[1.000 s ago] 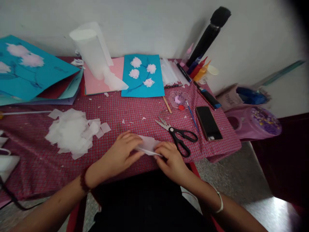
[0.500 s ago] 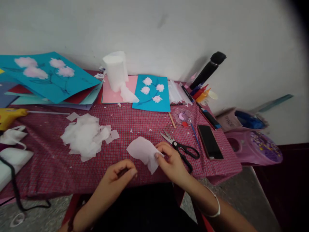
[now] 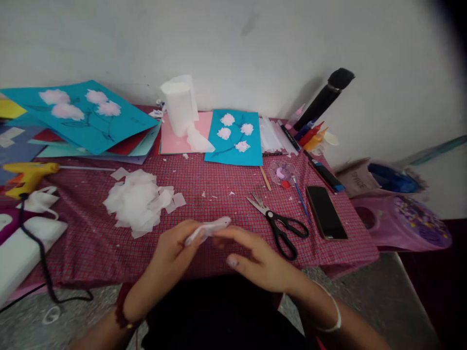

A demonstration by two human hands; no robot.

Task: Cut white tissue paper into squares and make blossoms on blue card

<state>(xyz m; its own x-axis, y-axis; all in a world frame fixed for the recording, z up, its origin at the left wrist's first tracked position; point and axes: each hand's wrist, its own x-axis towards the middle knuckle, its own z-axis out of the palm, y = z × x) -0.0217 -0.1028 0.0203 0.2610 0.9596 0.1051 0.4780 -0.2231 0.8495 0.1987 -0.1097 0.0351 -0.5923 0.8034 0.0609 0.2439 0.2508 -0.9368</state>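
Note:
My left hand [image 3: 175, 253] pinches a folded piece of white tissue paper [image 3: 209, 229] near the table's front edge. My right hand [image 3: 257, 257] is beside it, thumb and fingers apart, its fingertips close to or touching the tissue's right end. To the left lies a loose heap of cut tissue squares [image 3: 136, 201]. Black-handled scissors [image 3: 275, 218] rest with blades apart to the right of my right hand. Farther back, a blue card [image 3: 233, 158] carries several pale pink tissue flowers on drawn stems.
A tissue roll [image 3: 178, 107] stands on pink paper. Left are stacked papers, a yellow glue gun [image 3: 31, 175] and its black cord [image 3: 44, 267]. Right are a small palette [image 3: 282, 172], a paintbrush [image 3: 302, 199], a phone [image 3: 326, 212], a cutter [image 3: 326, 175] and paint tubes [image 3: 312, 136].
The spread tissue sheet is now folded narrow. My left hand has come up and grips it, while my right hand has loosened its pinch. The view has shifted slightly left.

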